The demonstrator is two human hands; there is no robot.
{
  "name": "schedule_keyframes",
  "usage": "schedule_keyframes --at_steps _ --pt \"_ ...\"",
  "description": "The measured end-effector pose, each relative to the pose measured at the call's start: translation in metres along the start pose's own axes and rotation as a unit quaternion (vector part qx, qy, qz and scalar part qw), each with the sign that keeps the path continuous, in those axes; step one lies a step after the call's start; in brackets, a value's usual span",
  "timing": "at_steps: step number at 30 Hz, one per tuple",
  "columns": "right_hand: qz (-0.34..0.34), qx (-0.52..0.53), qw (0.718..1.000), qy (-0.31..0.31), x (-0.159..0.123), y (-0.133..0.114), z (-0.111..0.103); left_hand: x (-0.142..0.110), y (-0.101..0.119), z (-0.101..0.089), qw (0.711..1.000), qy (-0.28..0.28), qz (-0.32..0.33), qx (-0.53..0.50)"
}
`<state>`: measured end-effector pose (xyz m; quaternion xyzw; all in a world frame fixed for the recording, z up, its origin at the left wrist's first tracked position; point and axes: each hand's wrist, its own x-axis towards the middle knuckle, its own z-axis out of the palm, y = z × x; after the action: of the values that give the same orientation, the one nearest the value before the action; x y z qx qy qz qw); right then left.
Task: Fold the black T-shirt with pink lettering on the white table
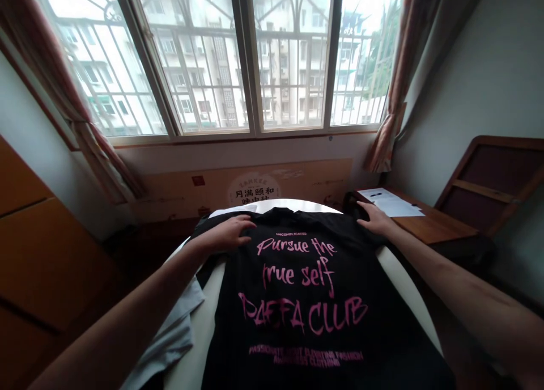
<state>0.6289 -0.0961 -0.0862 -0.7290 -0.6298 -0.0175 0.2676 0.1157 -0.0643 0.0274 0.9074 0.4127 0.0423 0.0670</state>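
Both the left hand (232, 232) and right hand (377, 220) are loosely open, touching opposite shoulders of a black printed T-shirt (297, 291) spread print-up on the white table (414, 293), beside a pale garment (174, 325). This looks like flattening; any lift would call for pinching the fabric.

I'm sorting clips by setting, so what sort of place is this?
Probably a room in a home: patterned curtains frame barred windows facing apartment blocks, and a wooden chair stands right.
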Motion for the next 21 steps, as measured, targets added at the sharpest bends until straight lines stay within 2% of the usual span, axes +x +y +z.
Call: schedule_keyframes --at_steps 2,4,7,10,13,15,18,21 --pt "-0.041 0.023 0.999 -0.019 -0.036 -0.004 -0.009 -0.045 0.013 -0.008 0.994 -0.062 0.042 -0.075" --pt "-0.072 0.056 0.995 -0.038 -0.081 -0.007 -0.021 -0.09 0.025 -0.016 0.986 -0.106 0.019 -0.127" --pt "-0.094 0.1 0.989 -0.056 -0.159 -0.017 -0.039 -0.151 0.046 -0.021 0.981 -0.119 -0.032 -0.149" --pt "-0.088 0.125 0.986 -0.066 -0.24 -0.039 -0.053 -0.201 0.072 -0.011 0.979 -0.122 -0.026 -0.162" --pt "-0.112 0.13 0.982 -0.08 -0.312 -0.064 -0.059 -0.243 0.102 0.014 0.973 -0.123 0.004 -0.194" --pt "-0.139 0.115 0.979 -0.094 -0.351 -0.077 -0.057 -0.264 0.12 0.039 0.973 -0.092 0.007 -0.213" --pt "-0.161 0.064 0.98 -0.098 -0.395 -0.087 -0.047 -0.283 0.137 0.084 0.978 -0.016 -0.043 -0.201" --pt "-0.154 0.016 0.984 -0.085 -0.424 -0.088 -0.031 -0.288 0.143 0.125 0.979 0.058 -0.111 -0.158"
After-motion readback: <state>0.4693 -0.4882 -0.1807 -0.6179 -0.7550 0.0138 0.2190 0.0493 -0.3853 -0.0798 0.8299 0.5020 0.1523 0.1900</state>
